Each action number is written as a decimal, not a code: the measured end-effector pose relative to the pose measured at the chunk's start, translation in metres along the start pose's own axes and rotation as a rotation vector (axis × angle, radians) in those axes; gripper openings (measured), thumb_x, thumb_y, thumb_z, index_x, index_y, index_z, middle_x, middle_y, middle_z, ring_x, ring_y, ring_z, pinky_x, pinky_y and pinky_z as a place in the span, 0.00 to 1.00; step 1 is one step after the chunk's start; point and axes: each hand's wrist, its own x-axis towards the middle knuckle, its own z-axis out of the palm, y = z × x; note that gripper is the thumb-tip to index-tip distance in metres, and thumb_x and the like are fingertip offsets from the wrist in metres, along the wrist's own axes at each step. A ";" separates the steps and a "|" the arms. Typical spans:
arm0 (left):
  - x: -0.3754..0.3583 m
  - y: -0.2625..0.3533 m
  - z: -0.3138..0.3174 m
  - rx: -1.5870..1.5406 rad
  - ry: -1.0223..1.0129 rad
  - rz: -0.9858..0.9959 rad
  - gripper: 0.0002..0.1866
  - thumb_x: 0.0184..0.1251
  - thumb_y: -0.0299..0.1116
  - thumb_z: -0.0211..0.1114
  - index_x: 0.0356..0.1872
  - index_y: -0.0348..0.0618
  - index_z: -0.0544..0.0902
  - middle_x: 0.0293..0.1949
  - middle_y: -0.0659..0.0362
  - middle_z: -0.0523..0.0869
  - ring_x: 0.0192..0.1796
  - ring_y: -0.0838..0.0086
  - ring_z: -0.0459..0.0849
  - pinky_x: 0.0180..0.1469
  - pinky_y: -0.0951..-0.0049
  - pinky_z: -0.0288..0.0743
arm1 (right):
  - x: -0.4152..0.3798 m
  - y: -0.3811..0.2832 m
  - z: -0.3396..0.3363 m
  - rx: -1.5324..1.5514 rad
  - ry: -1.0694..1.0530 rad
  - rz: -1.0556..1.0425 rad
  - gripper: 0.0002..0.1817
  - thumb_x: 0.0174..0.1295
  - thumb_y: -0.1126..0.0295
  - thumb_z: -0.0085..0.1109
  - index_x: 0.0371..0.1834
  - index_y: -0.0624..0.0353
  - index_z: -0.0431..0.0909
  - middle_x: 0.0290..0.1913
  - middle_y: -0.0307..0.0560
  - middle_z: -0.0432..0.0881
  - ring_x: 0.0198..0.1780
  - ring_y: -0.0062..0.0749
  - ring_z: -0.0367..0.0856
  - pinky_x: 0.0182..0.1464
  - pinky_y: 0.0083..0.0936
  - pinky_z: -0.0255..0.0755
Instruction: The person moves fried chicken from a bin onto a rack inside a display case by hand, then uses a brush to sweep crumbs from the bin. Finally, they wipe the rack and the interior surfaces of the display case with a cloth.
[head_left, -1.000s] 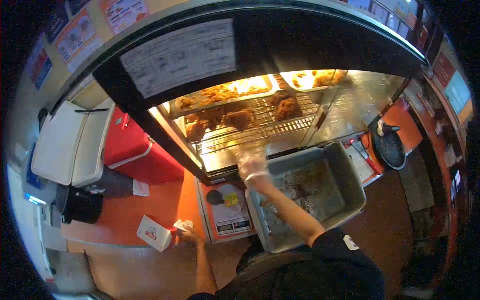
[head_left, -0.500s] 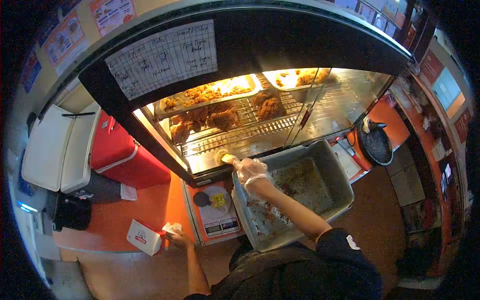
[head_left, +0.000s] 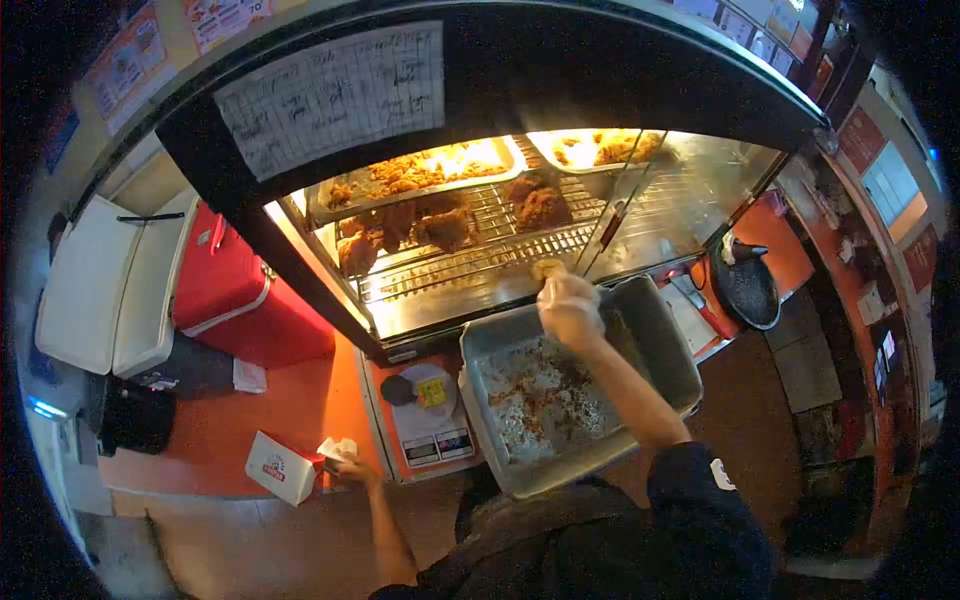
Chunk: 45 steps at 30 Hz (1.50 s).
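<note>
My right hand (head_left: 570, 312), in a clear plastic glove, is closed on a small brush (head_left: 548, 268) with pale bristles. The brush is at the front ledge of the lit food warmer (head_left: 450, 315), above a grey tub (head_left: 680, 385) with brown crumbs on its bottom. My left hand (head_left: 350, 468) is low on the left, its fingers closed at the red edge of a white paper box (head_left: 282, 468) with a red logo. A crumpled white paper (head_left: 338, 448) shows at the same fingers. The box tilts at the counter's front edge.
Fried chicken pieces (head_left: 540, 205) lie on the wire rack and in trays (head_left: 520, 160) inside the warmer. A sliding glass door (head_left: 690, 200) covers its right part. Also around are a scale (head_left: 440, 448), a red cooler (head_left: 265, 320) and a black pan (head_left: 745, 290).
My right hand has swept the brush to the right along the warmer's front ledge. My left hand stays beside the paper box.
</note>
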 end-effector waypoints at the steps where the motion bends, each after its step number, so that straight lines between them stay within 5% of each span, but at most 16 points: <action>1: -0.004 0.006 0.002 0.054 -0.040 -0.063 0.19 0.65 0.38 0.55 0.39 0.24 0.74 0.32 0.39 0.77 0.35 0.45 0.77 0.37 0.50 0.70 | 0.003 -0.016 0.006 -0.106 0.042 0.041 0.14 0.54 0.68 0.55 0.44 0.60 0.75 0.33 0.49 0.78 0.36 0.40 0.75 0.38 0.38 0.69; 2: -0.005 0.012 -0.009 0.116 -0.085 -0.119 0.19 0.65 0.38 0.55 0.39 0.24 0.74 0.31 0.39 0.77 0.35 0.45 0.76 0.37 0.50 0.70 | 0.007 -0.033 0.010 -0.209 0.080 0.086 0.20 0.53 0.69 0.56 0.51 0.61 0.74 0.35 0.51 0.78 0.40 0.44 0.76 0.43 0.45 0.69; 8: 0.047 0.091 -0.076 -0.052 -0.011 -0.009 0.21 0.68 0.38 0.53 0.45 0.23 0.72 0.42 0.36 0.76 0.42 0.42 0.75 0.44 0.50 0.69 | 0.022 -0.003 0.080 -0.367 -0.029 0.314 0.21 0.59 0.68 0.51 0.57 0.58 0.70 0.32 0.44 0.77 0.34 0.27 0.78 0.34 0.26 0.76; 10: 0.040 0.075 -0.062 -0.183 -0.208 -0.234 0.20 0.69 0.36 0.51 0.49 0.23 0.70 0.49 0.34 0.74 0.48 0.43 0.74 0.49 0.50 0.67 | 0.027 0.003 0.110 -1.287 0.213 -0.010 0.20 0.60 0.68 0.48 0.57 0.57 0.70 0.30 0.40 0.77 0.31 0.25 0.76 0.32 0.23 0.75; 12: 0.040 0.099 -0.076 -0.255 -0.154 -0.215 0.20 0.70 0.36 0.50 0.50 0.23 0.70 0.49 0.34 0.73 0.49 0.43 0.73 0.50 0.51 0.67 | 0.036 -0.023 0.062 -0.220 -0.135 0.012 0.25 0.59 0.68 0.50 0.62 0.61 0.65 0.35 0.49 0.79 0.33 0.38 0.81 0.28 0.36 0.75; 13: 0.045 0.099 -0.076 -0.291 -0.092 -0.131 0.21 0.70 0.37 0.50 0.50 0.24 0.70 0.47 0.35 0.74 0.47 0.43 0.74 0.48 0.52 0.69 | 0.040 -0.028 0.052 -0.115 -0.207 0.088 0.24 0.59 0.68 0.49 0.60 0.60 0.65 0.37 0.48 0.78 0.35 0.37 0.80 0.30 0.35 0.74; 18: 0.039 0.072 -0.065 0.046 -0.315 -0.271 0.24 0.67 0.38 0.52 0.55 0.25 0.67 0.50 0.34 0.73 0.51 0.41 0.73 0.50 0.49 0.68 | 0.040 0.019 0.099 -0.444 -0.102 0.015 0.19 0.63 0.63 0.45 0.55 0.58 0.67 0.43 0.46 0.74 0.44 0.35 0.76 0.43 0.31 0.69; 22: 0.042 0.083 -0.072 -0.160 -0.131 -0.153 0.24 0.68 0.37 0.50 0.55 0.24 0.68 0.51 0.31 0.70 0.53 0.38 0.69 0.53 0.45 0.64 | 0.041 0.035 0.128 -0.777 0.161 -0.222 0.17 0.65 0.60 0.43 0.51 0.57 0.69 0.49 0.45 0.71 0.50 0.33 0.72 0.53 0.28 0.65; 26: 0.052 0.098 -0.075 -0.067 0.023 0.014 0.21 0.69 0.36 0.49 0.51 0.24 0.70 0.46 0.32 0.73 0.49 0.38 0.70 0.51 0.44 0.62 | 0.049 0.023 0.103 -0.243 -0.227 0.084 0.25 0.66 0.55 0.41 0.61 0.58 0.65 0.65 0.51 0.61 0.61 0.43 0.67 0.63 0.39 0.58; 29: 0.054 0.106 -0.090 -0.137 -0.200 -0.063 0.19 0.69 0.36 0.50 0.47 0.25 0.72 0.40 0.35 0.74 0.46 0.40 0.71 0.47 0.46 0.63 | 0.086 -0.001 0.027 -0.015 -0.487 0.230 0.25 0.68 0.53 0.33 0.56 0.58 0.72 0.61 0.57 0.69 0.60 0.48 0.70 0.65 0.43 0.57; 30: 0.059 0.110 -0.096 -0.072 -0.311 -0.240 0.28 0.67 0.40 0.51 0.56 0.21 0.65 0.48 0.34 0.74 0.50 0.41 0.73 0.56 0.48 0.66 | 0.087 0.011 0.046 0.000 -0.389 0.247 0.26 0.67 0.51 0.34 0.53 0.58 0.74 0.57 0.58 0.73 0.60 0.50 0.71 0.64 0.45 0.58; 36: 0.049 0.111 -0.086 -0.074 -0.122 -0.125 0.27 0.64 0.38 0.52 0.58 0.25 0.66 0.51 0.35 0.73 0.53 0.40 0.71 0.58 0.47 0.63 | 0.103 0.005 0.055 -0.090 -0.692 0.152 0.30 0.64 0.55 0.32 0.66 0.60 0.62 0.70 0.57 0.58 0.71 0.46 0.55 0.72 0.47 0.40; 39: 0.048 0.085 -0.068 -0.045 -0.031 -0.038 0.26 0.65 0.38 0.51 0.58 0.26 0.67 0.51 0.36 0.74 0.52 0.40 0.71 0.56 0.47 0.64 | 0.095 0.005 0.038 0.113 -0.478 0.351 0.30 0.63 0.57 0.32 0.65 0.61 0.63 0.70 0.56 0.60 0.71 0.46 0.55 0.72 0.45 0.41; 42: 0.047 0.089 -0.075 -0.011 -0.050 -0.019 0.26 0.65 0.38 0.51 0.57 0.26 0.67 0.49 0.36 0.74 0.51 0.41 0.72 0.55 0.48 0.65 | 0.106 0.024 0.065 0.004 -0.599 0.347 0.25 0.62 0.55 0.40 0.54 0.60 0.71 0.62 0.57 0.69 0.65 0.47 0.64 0.70 0.43 0.48; 44: 0.045 0.089 -0.074 0.053 -0.011 0.044 0.26 0.65 0.38 0.51 0.56 0.25 0.67 0.49 0.36 0.75 0.49 0.41 0.73 0.54 0.49 0.66 | 0.090 0.025 0.092 -0.189 -0.007 0.185 0.22 0.61 0.52 0.44 0.45 0.58 0.76 0.51 0.55 0.78 0.59 0.47 0.71 0.65 0.42 0.56; 45: 0.044 0.089 -0.074 0.034 -0.031 0.019 0.25 0.65 0.38 0.51 0.55 0.24 0.68 0.48 0.36 0.75 0.48 0.41 0.74 0.53 0.49 0.67 | 0.089 0.030 0.102 -0.133 -0.029 0.214 0.22 0.61 0.52 0.44 0.45 0.57 0.77 0.50 0.55 0.78 0.57 0.47 0.72 0.64 0.42 0.58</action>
